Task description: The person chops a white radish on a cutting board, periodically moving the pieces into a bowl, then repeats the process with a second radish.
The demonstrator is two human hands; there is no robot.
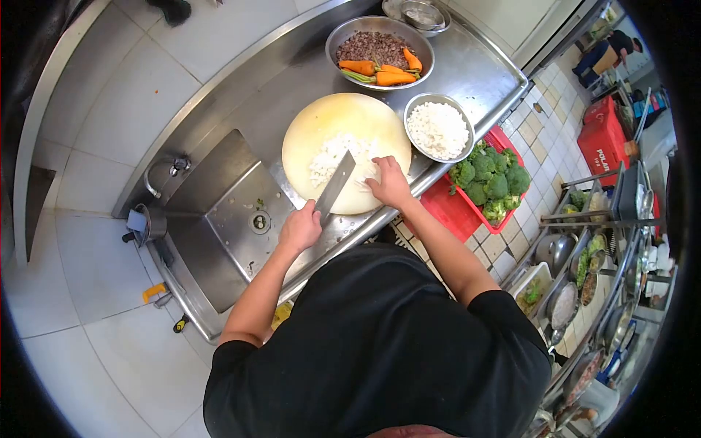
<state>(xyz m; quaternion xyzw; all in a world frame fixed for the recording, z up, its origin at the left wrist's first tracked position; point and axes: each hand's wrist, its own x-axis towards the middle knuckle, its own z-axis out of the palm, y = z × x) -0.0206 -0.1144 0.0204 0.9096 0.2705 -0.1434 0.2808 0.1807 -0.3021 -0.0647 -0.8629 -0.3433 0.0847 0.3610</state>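
Note:
My left hand [301, 228] is wrapped round the handle of a kitchen knife [337, 184], whose broad blade slants across the round cutting board [314, 120]. Under and beside the blade lies a heap of chopped white vegetable [330, 155]. Just right of the blade, my right hand [391, 184] rests on the board, thumb and fingers curled about a white vegetable piece that they partly hide. A steel bowl [467, 150] of white diced pieces [438, 130] stands to the right of the board. Farther back, a larger steel bowl [332, 55] holds carrots [394, 77] and purplish chopped pieces [374, 47].
The board lies on a steel counter, beside a sink [219, 241] with a tap [166, 171] at the left. A red crate [513, 139] of broccoli [491, 179] stands below the counter's right edge. Shelves [606, 226] with food pans line the right; another person [610, 55] is far back.

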